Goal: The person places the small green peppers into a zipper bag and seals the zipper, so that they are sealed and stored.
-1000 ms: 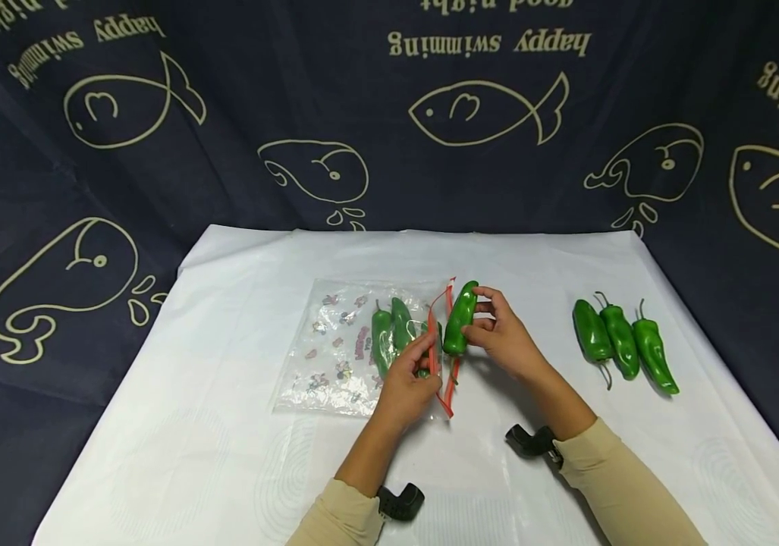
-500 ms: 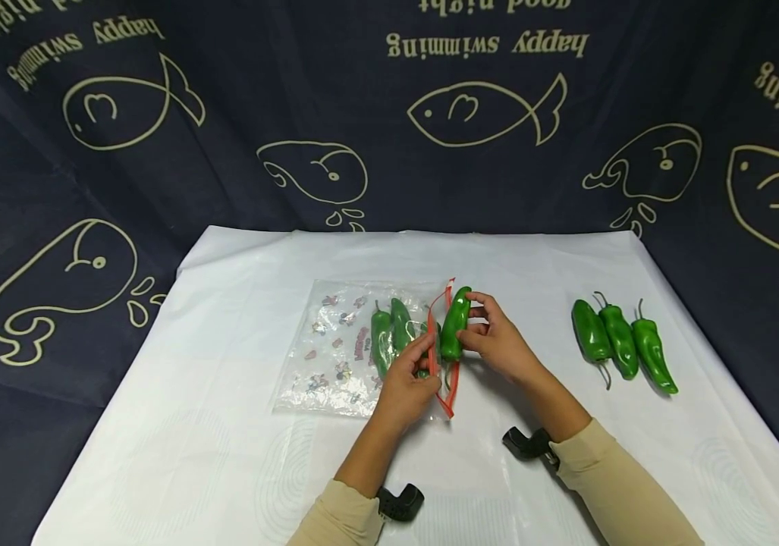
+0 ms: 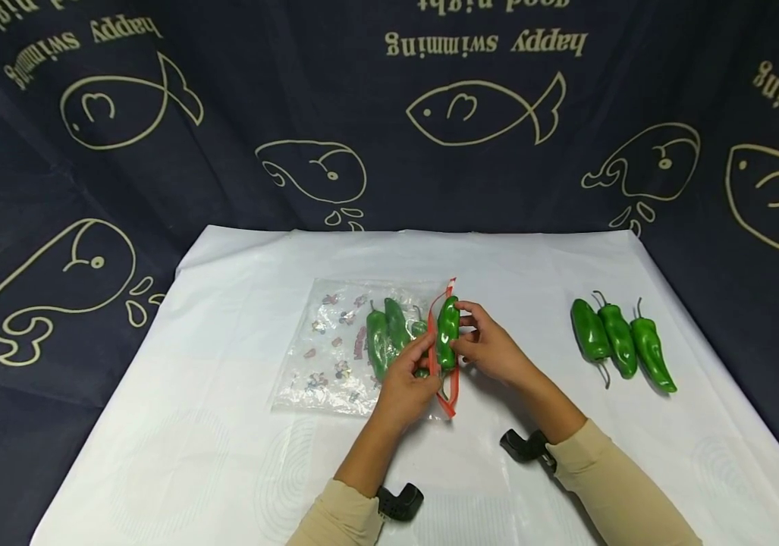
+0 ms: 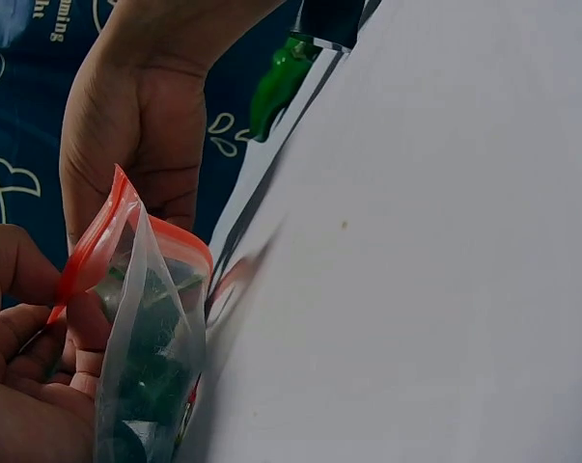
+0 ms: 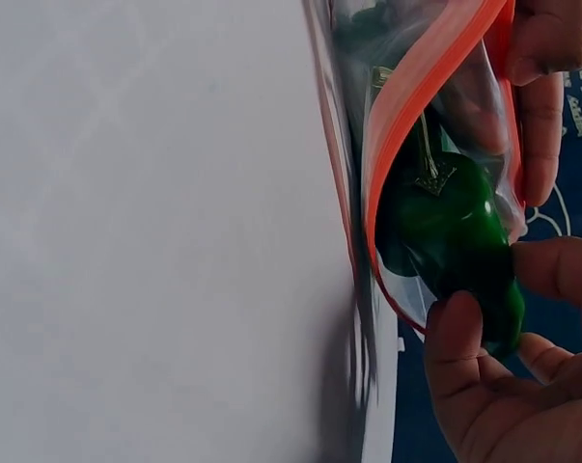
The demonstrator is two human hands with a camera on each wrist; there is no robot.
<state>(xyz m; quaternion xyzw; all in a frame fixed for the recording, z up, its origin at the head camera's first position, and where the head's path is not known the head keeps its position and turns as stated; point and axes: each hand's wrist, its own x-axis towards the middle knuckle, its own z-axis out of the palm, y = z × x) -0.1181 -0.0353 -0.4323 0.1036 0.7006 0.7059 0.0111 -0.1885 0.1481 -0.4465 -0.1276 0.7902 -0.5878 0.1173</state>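
Note:
A clear zip bag (image 3: 296, 383) with a red zip edge and small printed figures lies on the table, several green peppers (image 3: 377, 345) inside. My left hand (image 3: 408, 387) grips the upper layer of its mouth, holding it apart from the lower one. Between thumb and fingers, my right hand (image 3: 491, 349) holds another green pepper (image 3: 447, 334) at the mouth. In the right wrist view this pepper (image 5: 464, 227) points stem first, its stem end within the red edge (image 5: 416, 106). The left wrist view shows the bag's mouth (image 4: 180, 241) spread, with peppers dim behind the plastic.
Three more green peppers (image 3: 621, 343) lie side by side on the right of the white-covered table (image 3: 191, 470). A dark cloth (image 3: 389, 182) with fish and whale drawings hangs behind it. Black wrist cameras (image 3: 400, 503) sit at both cuffs.
The right hand has moved left and slightly nearer with its pepper, bringing it from beside the bag into the mouth. Peppers inside the bag shifted slightly left. The left hand stays in place.

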